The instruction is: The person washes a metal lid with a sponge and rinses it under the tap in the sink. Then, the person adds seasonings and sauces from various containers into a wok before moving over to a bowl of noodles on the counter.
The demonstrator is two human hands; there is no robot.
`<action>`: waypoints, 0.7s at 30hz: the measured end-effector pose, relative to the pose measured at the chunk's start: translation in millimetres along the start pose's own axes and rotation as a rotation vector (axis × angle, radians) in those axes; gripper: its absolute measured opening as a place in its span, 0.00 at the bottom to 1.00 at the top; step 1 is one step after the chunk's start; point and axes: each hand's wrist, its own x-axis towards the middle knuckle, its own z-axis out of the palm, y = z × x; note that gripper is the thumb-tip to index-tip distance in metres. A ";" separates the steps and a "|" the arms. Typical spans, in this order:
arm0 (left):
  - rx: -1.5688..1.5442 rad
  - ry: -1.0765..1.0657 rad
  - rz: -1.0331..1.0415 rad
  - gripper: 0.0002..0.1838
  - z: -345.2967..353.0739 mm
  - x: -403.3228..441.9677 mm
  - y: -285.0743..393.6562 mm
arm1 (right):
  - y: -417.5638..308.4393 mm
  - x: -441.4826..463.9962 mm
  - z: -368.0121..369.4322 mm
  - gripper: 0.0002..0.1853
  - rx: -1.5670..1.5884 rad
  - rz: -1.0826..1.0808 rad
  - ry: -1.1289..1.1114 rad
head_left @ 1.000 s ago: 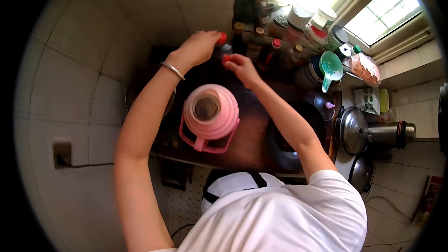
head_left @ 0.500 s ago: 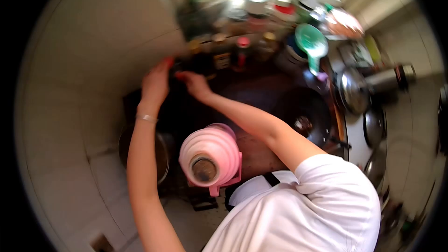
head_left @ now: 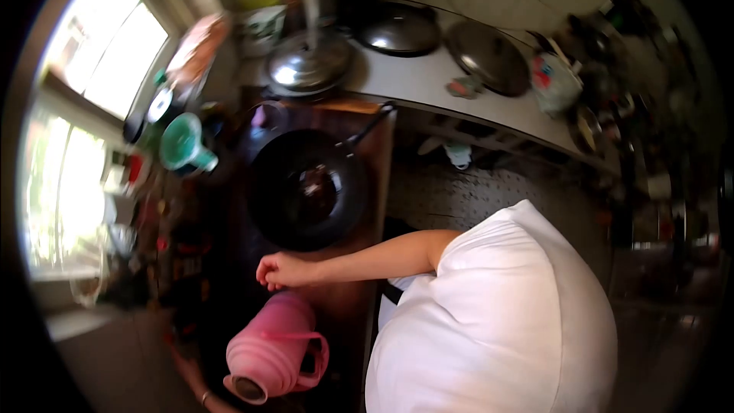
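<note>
My right hand [head_left: 281, 270] is above the dark table, between a black wok [head_left: 277, 203] and a pink thermos flask [head_left: 267, 344]. Its fingers are curled in, and nothing shows in them. The flask stands with its handle facing right and its mouth uncovered. The wok's handle points to the upper right, and light reflects from its bottom. At the lower left, past the flask, my left hand [head_left: 182, 357] reaches into shadow near dark bottles. Its fingers are too dim and blurred to make out.
A green ladle-like scoop [head_left: 183, 141] rests among jars and bottles by the window. Several metal lids [head_left: 489, 57] and a plastic bag [head_left: 555, 82] lie on the white counter [head_left: 417, 80]. A tiled floor [head_left: 489, 191] lies below the counter.
The view has swung right, bringing the wok and counter toward the middle. My right hand has left the dark corner beside my left hand and come near the wok and flask.
</note>
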 end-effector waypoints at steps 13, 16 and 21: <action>-0.253 0.219 0.734 0.26 -122.5 -56.4 328.0 | -16.6 -258.2 -223.4 0.07 -0.084 -0.108 0.470; -0.198 0.014 0.952 0.24 -78.3 -133.2 472.3 | -8.1 -350.0 -273.5 0.07 -0.033 -0.154 0.611; -0.205 -0.302 1.170 0.17 61.5 -262.2 692.2 | 10.5 -508.7 -329.2 0.08 0.118 -0.273 0.876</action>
